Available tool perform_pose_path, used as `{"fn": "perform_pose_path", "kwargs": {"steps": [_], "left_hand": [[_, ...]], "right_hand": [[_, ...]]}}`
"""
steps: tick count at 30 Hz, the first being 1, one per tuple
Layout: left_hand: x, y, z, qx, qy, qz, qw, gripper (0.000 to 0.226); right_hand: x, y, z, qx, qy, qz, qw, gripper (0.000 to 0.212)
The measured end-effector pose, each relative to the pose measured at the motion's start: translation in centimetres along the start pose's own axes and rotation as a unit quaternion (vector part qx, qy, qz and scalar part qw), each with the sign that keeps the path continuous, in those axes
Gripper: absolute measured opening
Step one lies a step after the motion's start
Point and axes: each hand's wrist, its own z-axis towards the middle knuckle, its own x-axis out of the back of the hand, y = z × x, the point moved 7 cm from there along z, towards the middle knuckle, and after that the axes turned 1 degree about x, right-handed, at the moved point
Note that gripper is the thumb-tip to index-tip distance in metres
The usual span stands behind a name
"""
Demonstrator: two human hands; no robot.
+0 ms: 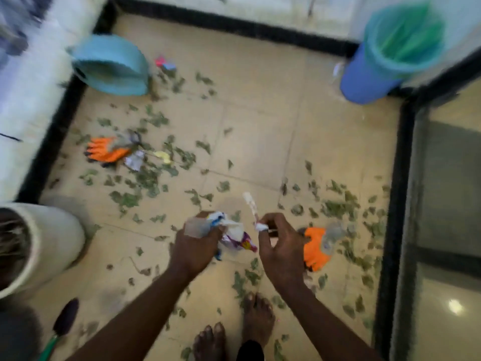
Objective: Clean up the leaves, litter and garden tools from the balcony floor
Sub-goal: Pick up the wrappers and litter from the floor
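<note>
My left hand [194, 246] grips a crumpled bundle of wrappers [234, 234], white, blue and purple. My right hand [279, 246] pinches a small white scrap of paper [251, 207] that sticks up from my fingers. Both hands hover over the tan tiled floor [260, 113], which is strewn with dry green leaves [145, 178]. One orange garden glove [316, 248] lies just right of my right hand. Another orange glove [106, 151] lies at the left beside silver and yellow wrappers [148, 158]. A pink and blue scrap [164, 63] lies near the far wall.
A blue bin with a green liner [390, 50] stands in the far right corner. A teal bucket [112, 65] lies tipped at the far left. A white planter [44, 241] stands at the near left, with a dark-handled tool [63, 319] below it. My bare feet [234, 327] are at the bottom.
</note>
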Motion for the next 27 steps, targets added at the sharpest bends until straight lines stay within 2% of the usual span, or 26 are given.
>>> {"fn": "perform_pose_path", "kwargs": {"steps": [2, 5, 9, 12, 16, 18, 20, 23, 27], "left_hand": [[1.4, 2.8, -1.5, 0.046, -0.009, -0.052, 0.998, 0.015], [4.2, 7.9, -3.2, 0.048, -0.035, -0.104, 0.993, 0.037], [10.1, 11.3, -4.0, 0.061, 0.024, -0.188, 0.980, 0.039], [13.6, 11.3, -3.3, 0.066, 0.026, -0.235, 0.969, 0.041], [18.9, 8.4, -0.8, 0.084, 0.066, -0.252, 0.962, 0.060], [21.2, 6.5, 0.5, 0.112, 0.101, -0.256, 0.955, 0.045], [23.7, 4.1, 2.4, 0.141, 0.137, -0.260, 0.945, 0.029], [26.5, 0.1, 5.2, 0.191, 0.143, -0.247, 0.939, 0.031], [28.3, -3.4, 9.8, 0.228, 0.140, -0.229, 0.936, 0.025]], "right_hand": [[0.2, -5.4, 0.1, 0.034, -0.009, 0.013, 0.999, 0.019], [-0.4, -12.6, 0.9, 0.073, -0.039, 0.019, 0.996, 0.017], [-2.4, -19.6, 2.6, 0.102, -0.118, 0.046, 0.987, 0.022], [-5.8, -22.4, 4.0, 0.112, -0.171, 0.017, 0.979, 0.020], [-12.5, -24.8, 5.1, 0.117, -0.266, -0.062, 0.955, 0.028], [-16.1, -26.1, 5.1, 0.122, -0.341, -0.075, 0.929, 0.035], [-20.0, -26.3, 5.6, 0.074, -0.401, -0.062, 0.911, 0.042], [-24.4, -23.5, 7.7, -0.128, -0.423, -0.034, 0.896, 0.054], [-29.4, -19.4, 11.7, -0.164, -0.426, -0.126, 0.881, 0.046]]}}
